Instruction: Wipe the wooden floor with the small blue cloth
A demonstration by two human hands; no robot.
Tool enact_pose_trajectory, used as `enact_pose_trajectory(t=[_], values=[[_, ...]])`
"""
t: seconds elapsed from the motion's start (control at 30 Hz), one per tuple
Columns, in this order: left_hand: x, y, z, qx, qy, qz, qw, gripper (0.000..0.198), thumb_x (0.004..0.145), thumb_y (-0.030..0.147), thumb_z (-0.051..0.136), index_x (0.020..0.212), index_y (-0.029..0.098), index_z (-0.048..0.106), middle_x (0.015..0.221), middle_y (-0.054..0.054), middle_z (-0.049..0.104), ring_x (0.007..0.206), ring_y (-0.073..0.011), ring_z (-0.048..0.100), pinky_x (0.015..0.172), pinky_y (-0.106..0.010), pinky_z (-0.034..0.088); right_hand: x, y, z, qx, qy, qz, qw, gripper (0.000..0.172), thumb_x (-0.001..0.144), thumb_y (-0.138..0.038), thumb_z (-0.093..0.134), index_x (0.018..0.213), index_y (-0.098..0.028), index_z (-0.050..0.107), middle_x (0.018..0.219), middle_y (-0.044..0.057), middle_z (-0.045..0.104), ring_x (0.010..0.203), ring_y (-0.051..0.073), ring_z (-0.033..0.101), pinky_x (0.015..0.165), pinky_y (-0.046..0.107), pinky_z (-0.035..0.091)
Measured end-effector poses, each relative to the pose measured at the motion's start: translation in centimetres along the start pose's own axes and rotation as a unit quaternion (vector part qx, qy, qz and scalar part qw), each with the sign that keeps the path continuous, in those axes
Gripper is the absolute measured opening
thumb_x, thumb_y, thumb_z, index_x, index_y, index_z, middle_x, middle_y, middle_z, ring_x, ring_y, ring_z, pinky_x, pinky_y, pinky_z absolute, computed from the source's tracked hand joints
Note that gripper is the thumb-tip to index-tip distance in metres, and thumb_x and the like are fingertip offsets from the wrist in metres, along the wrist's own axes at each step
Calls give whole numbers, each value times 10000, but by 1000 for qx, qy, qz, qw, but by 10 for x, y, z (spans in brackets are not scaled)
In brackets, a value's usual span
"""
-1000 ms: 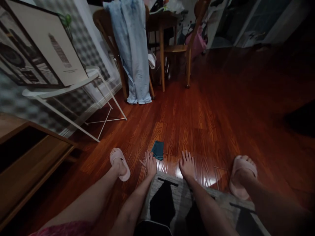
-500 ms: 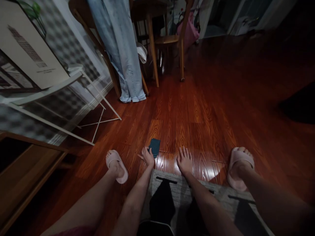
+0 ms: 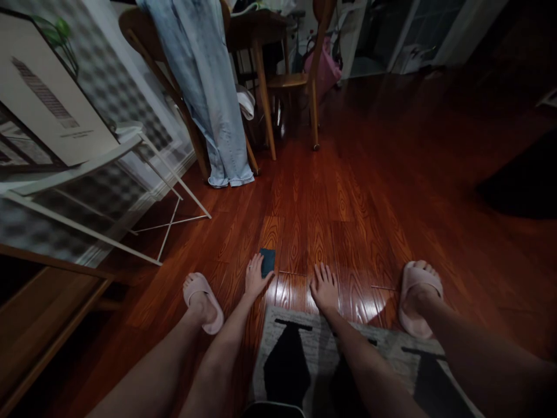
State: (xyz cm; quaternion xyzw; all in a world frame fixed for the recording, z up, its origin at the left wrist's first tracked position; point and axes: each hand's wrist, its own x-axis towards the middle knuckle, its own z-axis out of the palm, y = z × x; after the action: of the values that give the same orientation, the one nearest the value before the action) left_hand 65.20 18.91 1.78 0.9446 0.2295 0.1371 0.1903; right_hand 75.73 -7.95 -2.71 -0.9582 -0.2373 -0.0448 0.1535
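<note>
A small dark teal stack of what look like cards (image 3: pixel 268 262) lies on the wooden floor, its edges fairly even. My left hand (image 3: pixel 257 276) is around it, fingers along its left edge and thumb at its lower right corner. The ring finger area carries a ring. To the right, my right hand (image 3: pixel 324 287) rests palm down on the floor with its fingers spread, holding nothing. A thin stick-like strip (image 3: pixel 292 273) lies on the floor between the hands.
A patterned rug (image 3: pixel 272 348) lies under my forearms. My feet in pink slippers (image 3: pixel 204 299) flank the hands. Ahead stand a chair draped with jeans (image 3: pixel 202 93) and a table (image 3: pixel 261 35). A white folding stand (image 3: pixel 169 232) and wooden furniture (image 3: pixel 52 319) are at left.
My left hand has turned from the stack's left side to straddle it between fingers and thumb. The stack's uneven lower edges now look evened up. My right hand stays flat; the view shifted slightly.
</note>
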Motion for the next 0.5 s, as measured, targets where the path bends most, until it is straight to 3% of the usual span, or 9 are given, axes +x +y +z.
enact_pose_trajectory(t=[0.1,0.2,0.4,0.5], values=[[-10,3,6,25,-45,49,998,790,932,619,481,1571,177,337,1638,-149,394,1550,-264,290,1261,-516,254,0,-2,-5,-10,-3,0,1000,603,985,-323,347,1563,-161,406,1653,104,361,1550,252,223,1245,461,170],[-12,12,15,61,-30,-4,998,773,958,580,443,1598,176,285,1666,-143,337,1562,-262,257,1264,-511,257,-1,-4,-8,-19,-8,-2,1000,601,983,-311,347,1561,-160,409,1649,97,372,1552,246,216,1247,448,173],[0,26,23,118,-41,-68,990,657,952,239,439,1592,163,313,1664,-117,347,1549,-247,290,1258,-466,303,-1,-3,-8,-29,-11,-2,1000,598,981,-315,347,1558,-173,418,1658,87,355,1553,244,216,1247,447,171],[13,18,13,120,-51,-64,989,742,889,94,455,1598,250,307,1637,-84,410,1493,-227,403,1186,-402,424,-1,-2,-7,-32,-9,0,999,605,978,-314,345,1562,-172,412,1661,86,350,1553,245,220,1246,446,167]])
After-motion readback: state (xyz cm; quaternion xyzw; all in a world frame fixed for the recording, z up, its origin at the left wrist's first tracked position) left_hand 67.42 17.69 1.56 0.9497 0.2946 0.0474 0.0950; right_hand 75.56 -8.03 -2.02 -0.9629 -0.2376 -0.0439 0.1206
